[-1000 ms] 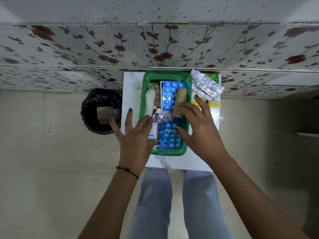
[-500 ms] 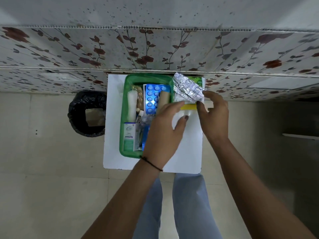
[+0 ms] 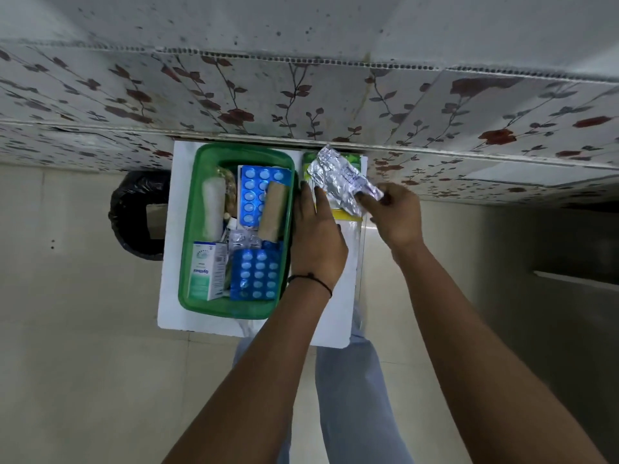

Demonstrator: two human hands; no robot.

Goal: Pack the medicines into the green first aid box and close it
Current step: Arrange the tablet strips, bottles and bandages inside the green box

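The open green first aid box (image 3: 189, 262) stands on the left half of a small white table (image 3: 338, 316). Inside lie two blue blister packs (image 3: 256, 274), a brown roll (image 3: 273, 212), a white roll (image 3: 212, 209) and a white-green medicine carton (image 3: 206, 271). My right hand (image 3: 395, 216) pinches a bundle of silver foil strips (image 3: 338, 177), lifted just right of the box. My left hand (image 3: 316, 242) lies flat beside the box's right wall, fingers reaching toward the strips. Under the strips lies a flat green-yellow lid or packet (image 3: 345, 214), mostly hidden.
A black-lined waste bin (image 3: 134, 216) sits on the floor left of the table. A floral-patterned wall (image 3: 301, 105) runs right behind the table. My legs are below the table's near edge. Tiled floor surrounds it.
Both hands left the box and moved right. My right hand has taken hold of the silver strips and lifted them; my left hand slid along beside the box's right wall.
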